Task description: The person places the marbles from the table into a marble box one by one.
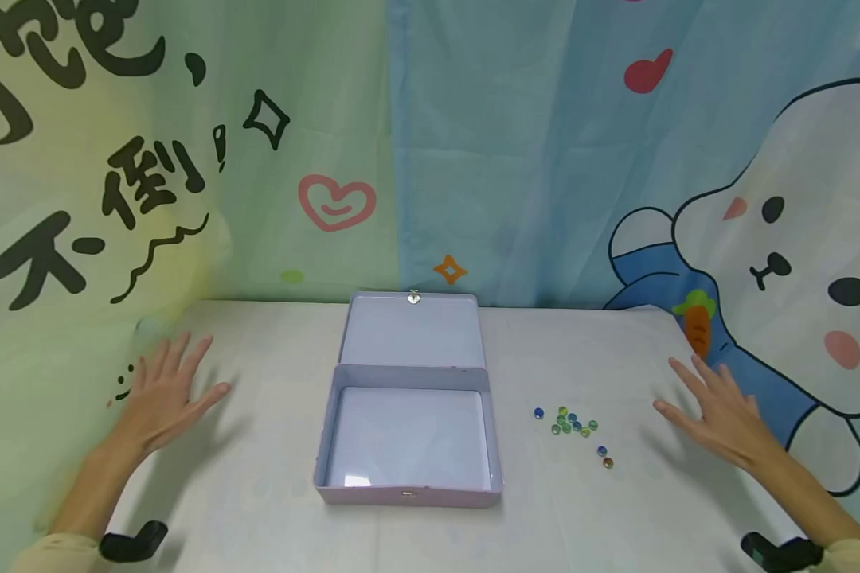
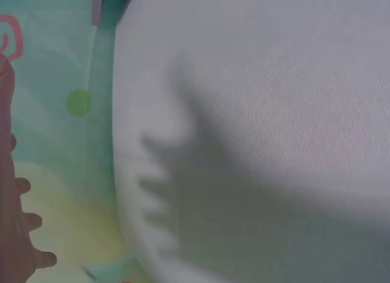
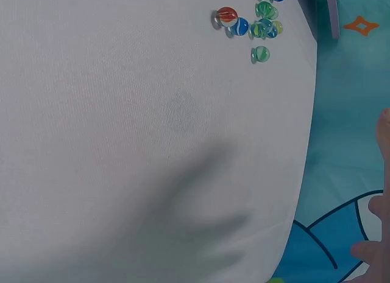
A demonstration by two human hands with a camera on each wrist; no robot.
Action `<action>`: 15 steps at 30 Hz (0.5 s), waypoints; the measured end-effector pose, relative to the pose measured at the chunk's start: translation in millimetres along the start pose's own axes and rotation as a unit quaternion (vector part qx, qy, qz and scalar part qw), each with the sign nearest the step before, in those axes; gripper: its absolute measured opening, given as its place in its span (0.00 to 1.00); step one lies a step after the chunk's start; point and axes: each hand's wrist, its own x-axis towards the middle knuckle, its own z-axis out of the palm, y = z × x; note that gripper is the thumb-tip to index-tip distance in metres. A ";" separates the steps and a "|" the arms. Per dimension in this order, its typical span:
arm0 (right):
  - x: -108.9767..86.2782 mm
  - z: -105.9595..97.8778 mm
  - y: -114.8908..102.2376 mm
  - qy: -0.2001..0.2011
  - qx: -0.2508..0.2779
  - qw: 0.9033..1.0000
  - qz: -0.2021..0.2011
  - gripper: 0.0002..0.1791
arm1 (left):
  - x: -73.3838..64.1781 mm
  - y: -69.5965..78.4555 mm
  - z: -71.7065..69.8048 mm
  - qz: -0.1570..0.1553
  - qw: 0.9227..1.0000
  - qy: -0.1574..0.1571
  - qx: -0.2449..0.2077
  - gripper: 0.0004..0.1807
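In the head view, my left hand (image 1: 166, 395) hovers over the table's left side, fingers spread and holding nothing. On the opposite side my right hand (image 1: 722, 414) is also raised with fingers extended, right of several glass marbles (image 1: 566, 422). The marbles are green, blue and yellow; a reddish-brown marble (image 1: 607, 462) lies nearest the front, beside a blue one. Between the hands stands a pale lilac rectangular box (image 1: 322, 446), its hinged lid (image 1: 412, 330) laid back and its inside bare. The right wrist view shows the red marble (image 3: 227, 16) close up.
A white cloth covers the table (image 1: 258, 493). Behind it hangs a printed curtain (image 1: 473, 159) with a bear figure, hearts and lettering. The box lid carries a small metal clasp (image 1: 413, 297). Dark straps (image 1: 134, 543) are at both wrists.
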 end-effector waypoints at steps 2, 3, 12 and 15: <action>-0.4 0.3 -1.2 0.000 0.000 1.000 -0.002 0.49 | 1.1 1.6 1.8 0.007 1.000 0.001 -0.004 0.43; -1.0 0.6 -1.8 -0.001 0.003 1.000 -0.004 0.48 | 2.0 2.7 2.3 0.011 1.000 0.003 -0.005 0.43; -7.5 11.2 -15.6 -0.014 0.080 0.997 -0.004 0.45 | 6.1 21.5 14.6 0.028 0.998 0.008 -0.063 0.41; -11.5 16.9 -25.8 -0.015 0.092 0.996 0.002 0.43 | 6.1 26.8 22.3 0.027 0.994 -0.001 -0.101 0.40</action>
